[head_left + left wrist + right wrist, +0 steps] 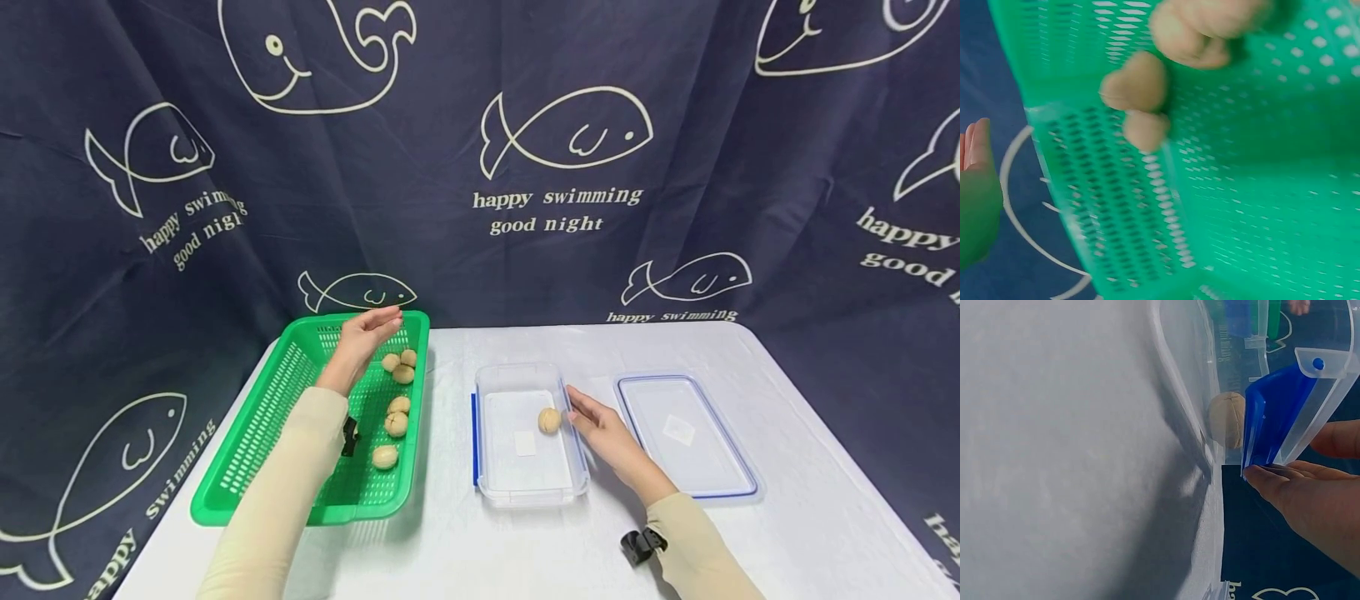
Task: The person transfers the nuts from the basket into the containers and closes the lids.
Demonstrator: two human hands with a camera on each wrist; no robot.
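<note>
My left hand (360,343) is over the far part of a green perforated basket (418,417), fingers extended and holding nothing. Several walnuts (397,424) lie along the basket's right side; they look blurred in the left wrist view, where part of the hand (979,194) shows at the left edge. A single walnut (549,420) sits inside a clear plastic container (525,498), near its right wall. Against that wall rests my right hand (611,437), its fingers fairly straight. In the right wrist view its fingertips touch the container's blue latch flap (1275,415).
A clear lid with a blue seal (678,396) lies flat to the right of the container. Another blue latch (475,437) hangs on the container's left side. White cloth covers the table (450,558), and a dark printed curtain (450,150) stands behind it.
</note>
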